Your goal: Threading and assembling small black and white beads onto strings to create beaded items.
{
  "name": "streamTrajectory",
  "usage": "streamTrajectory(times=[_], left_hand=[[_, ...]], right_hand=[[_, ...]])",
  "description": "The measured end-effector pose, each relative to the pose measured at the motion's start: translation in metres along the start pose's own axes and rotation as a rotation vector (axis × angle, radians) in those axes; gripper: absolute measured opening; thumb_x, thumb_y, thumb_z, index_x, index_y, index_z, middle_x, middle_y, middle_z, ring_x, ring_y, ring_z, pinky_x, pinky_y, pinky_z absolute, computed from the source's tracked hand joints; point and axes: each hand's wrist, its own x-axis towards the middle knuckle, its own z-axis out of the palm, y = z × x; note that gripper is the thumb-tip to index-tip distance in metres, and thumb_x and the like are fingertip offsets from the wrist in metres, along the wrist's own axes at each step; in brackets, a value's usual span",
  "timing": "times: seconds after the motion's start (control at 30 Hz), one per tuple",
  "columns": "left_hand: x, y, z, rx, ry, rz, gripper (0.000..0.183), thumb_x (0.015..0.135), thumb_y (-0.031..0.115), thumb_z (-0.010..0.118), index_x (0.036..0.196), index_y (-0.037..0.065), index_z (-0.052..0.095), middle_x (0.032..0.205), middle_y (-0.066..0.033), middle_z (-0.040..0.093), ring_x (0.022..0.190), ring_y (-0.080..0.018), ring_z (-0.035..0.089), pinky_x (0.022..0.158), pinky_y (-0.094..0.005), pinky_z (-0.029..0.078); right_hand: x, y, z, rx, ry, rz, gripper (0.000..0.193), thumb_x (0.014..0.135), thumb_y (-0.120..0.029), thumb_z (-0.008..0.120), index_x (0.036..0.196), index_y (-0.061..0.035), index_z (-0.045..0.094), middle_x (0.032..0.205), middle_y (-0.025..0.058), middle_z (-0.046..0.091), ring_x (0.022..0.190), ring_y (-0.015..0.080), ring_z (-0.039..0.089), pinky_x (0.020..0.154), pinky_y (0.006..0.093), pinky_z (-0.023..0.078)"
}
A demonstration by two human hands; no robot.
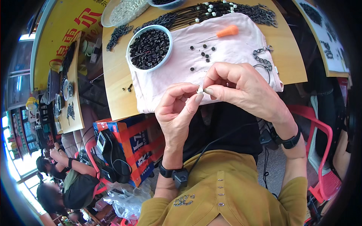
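Observation:
Over the near edge of a pale pink cloth (181, 45), my two hands meet fingertip to fingertip. My left hand (176, 104) pinches a small white bead (200, 90) between thumb and forefinger. Touching it from the other side, my right hand (241, 83) is closed in a pinch; what lies inside its fingers is hidden. A dark metal chain (260, 56) with a thin black cord lies just beyond the right wrist, and the cord passes behind that hand. Several loose black beads (204, 46) are scattered on the cloth, below an orange-handled awl (227, 31).
A clear tub of black beads (150, 49) stands left on the cloth. Behind are a bowl of white beads (124, 11) and a heap of beaded cords with chains (211, 11). A red-blue box (141, 150) is at left, a pink chair (320, 150) at right. Another person (75, 184) sits lower left.

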Motion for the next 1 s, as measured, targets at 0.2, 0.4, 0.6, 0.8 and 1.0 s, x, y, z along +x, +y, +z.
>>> streamTrajectory(times=[0.2,0.4,0.6,0.8,1.0], left_hand=[[-0.001,-0.001,0.002,-0.038,0.002,0.025,0.02,0.084,-0.007,0.067,0.102,-0.003,0.061,0.102,-0.007,0.06,0.092,-0.0109,0.058,0.08,-0.0236,0.048],[-0.004,-0.002,0.002,-0.034,0.001,0.021,0.02,0.083,-0.008,0.066,0.102,-0.003,0.06,0.1,-0.0058,0.059,0.09,-0.0093,0.057,0.077,-0.022,0.046],[-0.003,-0.004,0.005,-0.031,0.016,0.033,0.021,0.083,-0.008,0.066,0.102,-0.003,0.06,0.1,-0.0052,0.059,0.088,-0.0085,0.057,0.076,-0.0213,0.046],[-0.004,-0.005,0.006,-0.03,0.014,-0.028,0.021,0.083,-0.008,0.065,0.103,-0.003,0.06,0.1,-0.005,0.059,0.085,-0.0079,0.057,0.074,-0.0209,0.046],[-0.004,-0.008,0.006,-0.087,0.018,-0.062,0.019,0.084,-0.007,0.064,0.103,-0.004,0.06,0.101,-0.0051,0.059,0.086,-0.0082,0.058,0.076,-0.021,0.048]], right_hand=[[-0.001,0.005,0.006,0.172,0.01,0.041,0.011,0.093,-0.009,0.059,0.095,0.0012,0.061,0.082,-0.0007,0.06,0.073,0.0041,0.053,0.066,0.02,0.045],[-0.004,0.014,0.011,0.205,0.05,0.025,0.012,0.094,-0.011,0.058,0.096,0.0012,0.061,0.081,-0.0003,0.062,0.074,0.0038,0.056,0.064,0.0206,0.048],[-0.004,0.013,0.012,0.246,0.046,0.068,0.013,0.094,-0.012,0.06,0.096,0.0006,0.062,0.082,-0.0007,0.062,0.075,0.0039,0.056,0.066,0.0202,0.047],[-0.005,0.019,0.012,0.261,0.058,0.064,0.014,0.094,-0.012,0.061,0.1,0.0003,0.063,0.087,0.0005,0.064,0.078,0.0043,0.058,0.071,0.0206,0.048],[-0.004,0.015,0.012,0.398,0.049,0.09,0.017,0.094,-0.01,0.06,0.108,-0.0001,0.061,0.096,0.0024,0.066,0.088,0.0072,0.062,0.077,0.0217,0.05]])
